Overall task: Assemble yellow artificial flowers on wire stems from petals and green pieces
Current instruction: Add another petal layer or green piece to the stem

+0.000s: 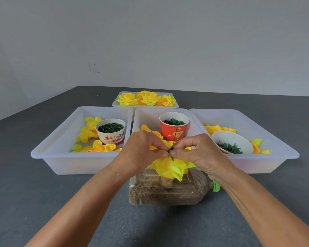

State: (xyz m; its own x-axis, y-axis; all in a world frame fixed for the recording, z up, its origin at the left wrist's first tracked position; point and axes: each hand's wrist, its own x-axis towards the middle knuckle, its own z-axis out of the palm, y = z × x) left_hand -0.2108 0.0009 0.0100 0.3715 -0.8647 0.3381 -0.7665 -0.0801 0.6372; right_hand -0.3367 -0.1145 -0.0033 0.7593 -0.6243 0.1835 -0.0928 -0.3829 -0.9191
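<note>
A yellow flower [171,169] sits head-down on a thin dark wire stem [175,138] that stands upright above a sand-filled bottle [168,191]. My left hand [143,150] and my right hand [193,150] meet at the wire just above the petals, fingertips pinching there. What the fingertips pinch besides the wire is hidden. Loose yellow petals [91,132] lie in the left tray [48,154], the middle tray [144,114] and the right tray [268,157]. A white cup [111,138], a red cup [174,129] and a white bowl [234,139] hold green pieces.
A far tray [115,104] holds several finished yellow flowers [146,98]. The bottle lies on its side with a green cap [215,186] pointing right. All stands on a dark grey table [34,202]; a wall socket [94,66] is behind.
</note>
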